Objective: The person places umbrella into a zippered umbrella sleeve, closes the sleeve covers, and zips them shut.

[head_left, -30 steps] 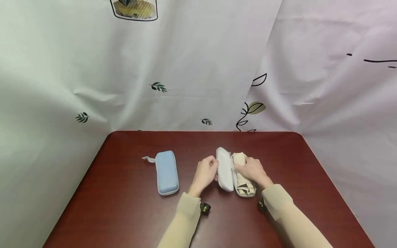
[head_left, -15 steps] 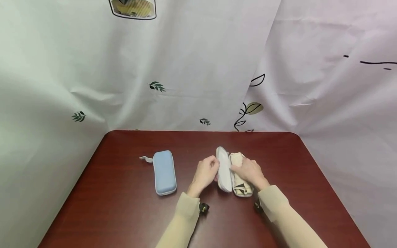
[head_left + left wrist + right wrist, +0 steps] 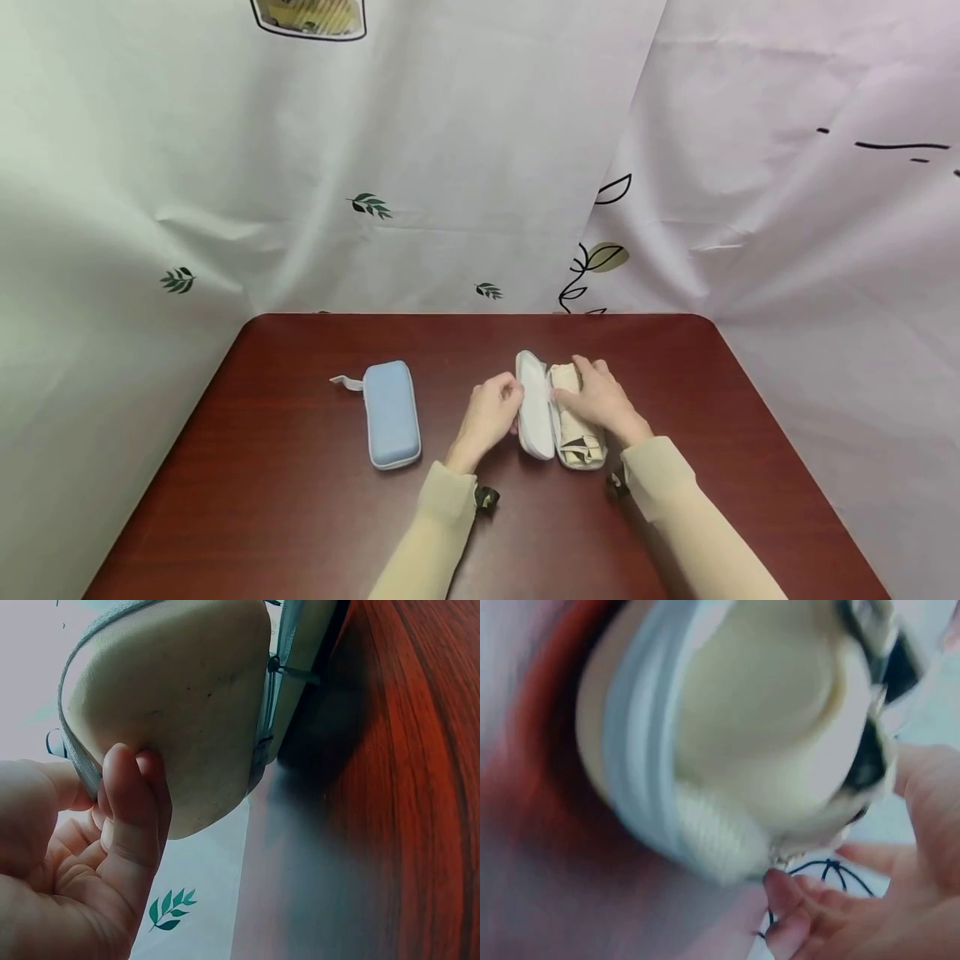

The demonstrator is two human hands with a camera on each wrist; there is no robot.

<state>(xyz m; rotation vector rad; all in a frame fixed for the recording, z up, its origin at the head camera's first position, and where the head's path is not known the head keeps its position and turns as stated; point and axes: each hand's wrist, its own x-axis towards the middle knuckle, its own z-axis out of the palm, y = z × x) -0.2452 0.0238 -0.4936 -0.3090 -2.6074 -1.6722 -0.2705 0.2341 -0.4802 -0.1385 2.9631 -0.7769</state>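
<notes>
A hard zip case lies unfolded on the table, its white-lined lid [image 3: 536, 417] raised on the left. My left hand [image 3: 489, 412] pinches the lid's free edge between thumb and fingers; the left wrist view shows the lid's cream outside [image 3: 180, 712] and the fingertips on its rim. A cream folded umbrella [image 3: 579, 435] with dark patches at its near end lies in the right half of the case. Over the umbrella's far part spreads my right hand [image 3: 602, 400], thumb towards the lid. In the blurred right wrist view, right fingertips [image 3: 784, 900] are at the umbrella's edge.
A closed light blue zip case [image 3: 393, 417] with a pale wrist strap [image 3: 347, 382] lies to the left on the dark red table [image 3: 300, 517]. White patterned cloth [image 3: 450, 150] hangs behind the table's far edge and at both sides.
The right hand's fingers have spread and shifted towards the umbrella's far end. The left hand keeps its pinch on the lid. The whole head view has shifted slightly.
</notes>
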